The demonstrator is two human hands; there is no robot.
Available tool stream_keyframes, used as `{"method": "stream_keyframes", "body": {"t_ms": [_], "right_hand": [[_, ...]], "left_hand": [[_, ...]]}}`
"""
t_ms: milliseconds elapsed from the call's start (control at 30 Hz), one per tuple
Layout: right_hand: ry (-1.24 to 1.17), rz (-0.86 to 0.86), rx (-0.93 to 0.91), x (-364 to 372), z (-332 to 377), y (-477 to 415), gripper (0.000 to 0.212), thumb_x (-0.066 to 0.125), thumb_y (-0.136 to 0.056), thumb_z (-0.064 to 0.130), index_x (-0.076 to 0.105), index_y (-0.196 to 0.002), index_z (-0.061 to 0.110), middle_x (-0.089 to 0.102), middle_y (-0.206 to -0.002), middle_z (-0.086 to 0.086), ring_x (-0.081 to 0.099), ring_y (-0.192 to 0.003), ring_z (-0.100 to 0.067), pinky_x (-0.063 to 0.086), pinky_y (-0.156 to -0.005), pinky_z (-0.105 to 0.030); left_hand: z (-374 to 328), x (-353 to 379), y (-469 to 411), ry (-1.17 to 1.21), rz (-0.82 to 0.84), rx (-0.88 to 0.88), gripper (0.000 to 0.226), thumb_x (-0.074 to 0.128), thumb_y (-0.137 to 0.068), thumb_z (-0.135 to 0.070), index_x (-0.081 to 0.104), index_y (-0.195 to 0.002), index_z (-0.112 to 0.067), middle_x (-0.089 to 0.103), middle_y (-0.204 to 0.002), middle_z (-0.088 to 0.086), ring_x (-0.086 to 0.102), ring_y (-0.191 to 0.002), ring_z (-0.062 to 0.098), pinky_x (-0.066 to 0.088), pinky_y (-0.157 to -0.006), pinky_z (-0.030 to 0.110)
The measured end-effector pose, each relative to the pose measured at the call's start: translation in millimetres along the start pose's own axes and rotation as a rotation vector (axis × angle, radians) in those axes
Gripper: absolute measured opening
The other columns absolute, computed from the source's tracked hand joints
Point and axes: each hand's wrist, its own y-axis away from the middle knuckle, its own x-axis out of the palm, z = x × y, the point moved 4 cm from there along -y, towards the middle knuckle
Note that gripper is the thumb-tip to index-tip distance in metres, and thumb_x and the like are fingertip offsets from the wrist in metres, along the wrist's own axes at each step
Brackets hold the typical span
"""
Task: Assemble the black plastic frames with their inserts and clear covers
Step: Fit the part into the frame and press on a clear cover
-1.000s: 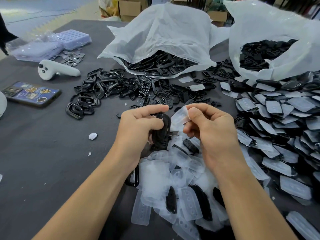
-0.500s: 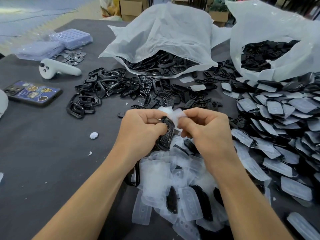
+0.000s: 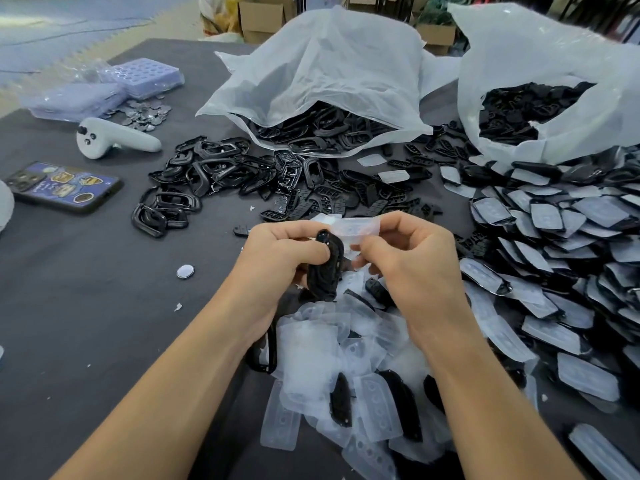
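Left hand point(image 3: 277, 258): fingers curled round black frame point(image 3: 325, 271), held upright over mid-table. Right hand point(image 3: 408, 265): pinches clear cover point(image 3: 356, 226), which touches the frame's top. Bare table point(image 3: 86, 306) open to the left. Heap of covers point(image 3: 311, 351) under the hands; pile of covered frames point(image 3: 571, 237) crowds the right edge. Phone point(image 3: 65, 187) stickers: writing illegible.

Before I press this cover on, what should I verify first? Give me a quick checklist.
1. Frame grip: left hand grips the black frame: ok.
2. Cover grip: right hand pinches the clear cover: ok.
3. Cover seated on the frame: not ok, it is held by the frame's top end.
4. Insert inside the frame: cannot tell, the frame is seen edge-on.
5. Supply: spare covers piled below the hands: ok.
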Motion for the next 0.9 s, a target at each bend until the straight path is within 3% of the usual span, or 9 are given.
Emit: {"method": "stream_keyframes", "body": {"t_ms": [133, 200, 300, 433, 533, 633, 700, 900], "right_hand": [[0.209, -0.034, -0.165, -4.2, 5.5, 1.4, 0.028, 0.082, -0.079, 0.022, 0.076, -0.103, 0.036, 0.074, -0.09, 0.018, 0.068, -0.082, -0.008, 0.054, -0.071, -0.02], [0.316, -0.035, -0.235, -2.0, 8.2, 3.2, 0.015, 0.084, -0.079, 0.031, 0.078, -0.093, 0.035, 0.072, -0.082, 0.023, 0.065, -0.075, -0.008, 0.05, -0.066, -0.016], [0.324, -0.095, -0.227, -0.8, 6.8, 5.5, 0.006, 0.083, -0.082, 0.03, 0.079, -0.081, 0.033, 0.071, -0.072, 0.022, 0.065, -0.066, -0.009, 0.05, -0.06, -0.018], [0.024, -0.19, -0.061, -6.9, 7.3, 3.3, 0.01, 0.083, -0.083, 0.021, 0.081, -0.077, 0.028, 0.075, -0.071, 0.009, 0.067, -0.065, -0.011, 0.056, -0.066, -0.023], [-0.284, -0.115, 0.075, 0.3, 7.4, 4.3, 0.017, 0.08, -0.084, 0.006, 0.08, -0.071, 0.018, 0.069, -0.061, 0.009, 0.058, -0.053, -0.003, 0.049, -0.056, -0.015], [-0.427, -0.005, 0.171, 15.9, 5.0, 12.3, 0.018, 0.076, -0.087, 0.002, 0.079, -0.072, 0.013, 0.063, -0.055, 0.007, 0.05, -0.045, 0.0, 0.041, -0.047, -0.011], [-0.349, -0.018, 0.178, 20.4, 2.6, 14.7, 0.015, 0.079, -0.084, 0.005, 0.079, -0.072, 0.012, 0.066, -0.057, 0.003, 0.049, -0.044, -0.001, 0.04, -0.046, -0.013], [-0.028, -0.163, 0.062, 17.6, -1.6, 13.6, 0.015, 0.087, -0.077, 0.021, 0.073, -0.072, 0.019, 0.073, -0.062, -0.001, 0.066, -0.054, -0.013, 0.054, -0.055, -0.027]], "left_hand": [[-3.0, -3.2, -0.5, -0.137, -0.015, 0.082, 0.023, 0.071, -0.068, -0.009, 0.082, -0.087, -0.017, 0.079, -0.083, 0.013, 0.066, -0.073, 0.023, 0.054, -0.079, 0.042], [-2.7, -1.9, -0.9, -0.18, -0.005, 0.109, 0.026, 0.069, -0.066, -0.013, 0.083, -0.088, -0.019, 0.079, -0.084, 0.014, 0.066, -0.072, 0.02, 0.055, -0.08, 0.039], [-0.5, -1.0, -2.1, -0.228, -0.039, 0.148, 0.024, 0.069, -0.069, -0.017, 0.082, -0.087, -0.028, 0.078, -0.072, 0.006, 0.062, -0.063, 0.015, 0.052, -0.066, 0.028], [1.7, -3.8, -4.1, -0.201, -0.155, 0.166, 0.023, 0.074, -0.079, -0.015, 0.081, -0.089, -0.033, 0.079, -0.076, 0.011, 0.075, -0.067, 0.03, 0.063, -0.065, 0.04], [2.9, -0.8, -1.8, -0.151, -0.196, 0.184, 0.026, 0.073, -0.087, -0.002, 0.081, -0.089, -0.027, 0.079, -0.074, 0.006, 0.078, -0.066, 0.022, 0.06, -0.054, 0.028], [2.1, 6.7, 3.0, -0.096, -0.186, 0.226, 0.017, 0.081, -0.085, -0.015, 0.081, -0.091, -0.03, 0.079, -0.071, 0.004, 0.076, -0.062, 0.017, 0.058, -0.055, 0.025], [3.7, 9.9, 4.9, -0.053, -0.189, 0.23, 0.013, 0.083, -0.085, -0.019, 0.081, -0.092, -0.03, 0.078, -0.07, 0.005, 0.075, -0.062, 0.016, 0.06, -0.058, 0.028], [9.2, 15.8, 4.4, 0.124, -0.136, 0.143, 0.017, 0.075, -0.092, -0.002, 0.08, -0.099, -0.017, 0.081, -0.083, 0.011, 0.078, -0.074, 0.022, 0.062, -0.063, 0.028]]}}
